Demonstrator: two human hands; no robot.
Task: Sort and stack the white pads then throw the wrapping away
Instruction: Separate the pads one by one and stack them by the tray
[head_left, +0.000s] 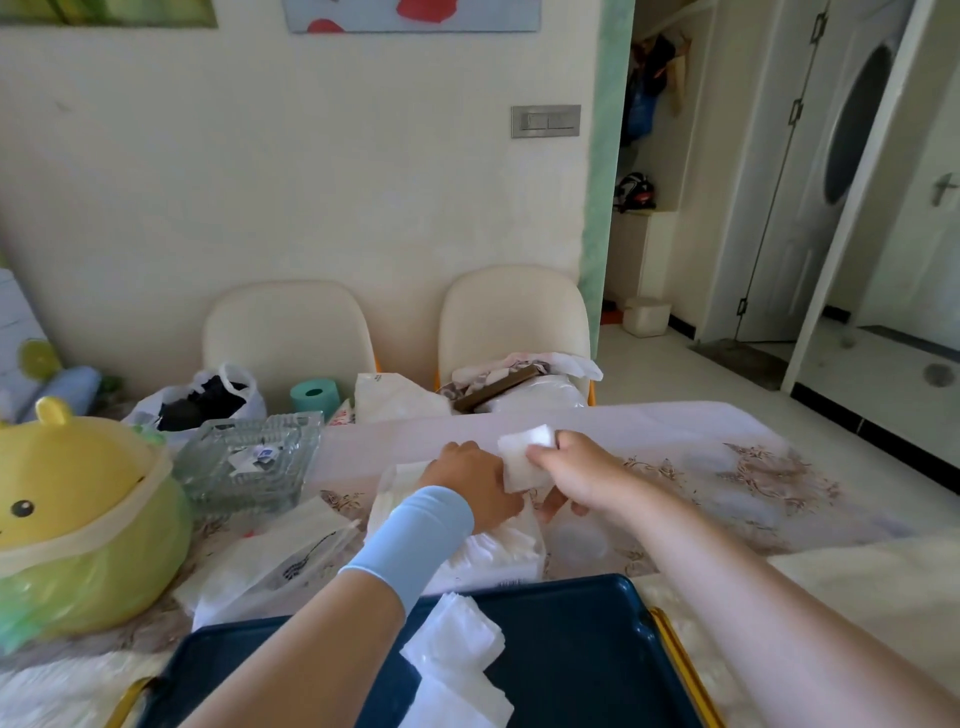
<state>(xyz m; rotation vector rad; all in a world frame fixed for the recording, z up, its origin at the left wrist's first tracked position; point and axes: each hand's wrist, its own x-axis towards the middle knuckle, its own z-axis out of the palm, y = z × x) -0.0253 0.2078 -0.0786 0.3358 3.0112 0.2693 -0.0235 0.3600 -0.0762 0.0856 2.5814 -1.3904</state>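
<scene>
My right hand (571, 470) grips a small bunch of white pads (522, 460) above the table, thumb on top. My left hand (475, 480), with a light blue wrist sleeve, rests on the clear plastic wrapping (498, 551) that holds more white pads, and its fingers touch the bunch in my right hand. Close to me lies a dark blue tray (582, 660), and a loose heap of white pads (457, 654) lies on its left part.
A yellow-green bear-shaped bin (78, 525) with a green bag stands at the left. Behind it are a glass dish (249, 462), a teal roll (314, 397) and bags. An empty printed bag (275, 561) lies left of the wrapping. Two cream chairs stand across the table.
</scene>
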